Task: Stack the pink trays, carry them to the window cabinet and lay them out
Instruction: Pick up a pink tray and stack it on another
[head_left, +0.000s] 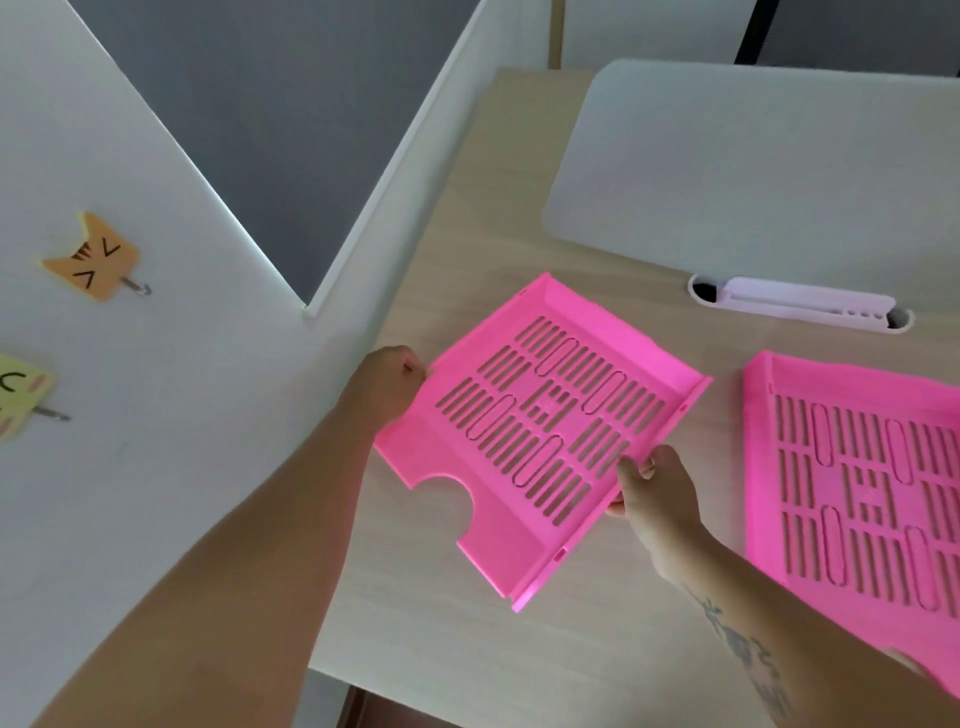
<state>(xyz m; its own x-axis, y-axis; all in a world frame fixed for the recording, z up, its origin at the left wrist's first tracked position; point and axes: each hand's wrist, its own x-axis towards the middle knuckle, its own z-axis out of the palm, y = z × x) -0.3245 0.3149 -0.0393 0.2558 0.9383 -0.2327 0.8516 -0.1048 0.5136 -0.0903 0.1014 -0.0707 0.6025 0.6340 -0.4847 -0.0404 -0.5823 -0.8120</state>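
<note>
Gripping opposite side walls, the left hand (392, 382) and right hand (655, 488) hold a pink tray (540, 431) tilted above the wooden bench (467, 649), fingers curled tight around its rims. A second pink tray (857, 483) lies flat on the bench just to the right, apart from the first.

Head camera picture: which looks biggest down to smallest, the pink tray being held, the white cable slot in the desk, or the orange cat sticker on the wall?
1. Held pink tray, clearly largest, though it is lifted nearer the camera.
2. White cable slot.
3. Orange cat sticker, smallest.
</note>
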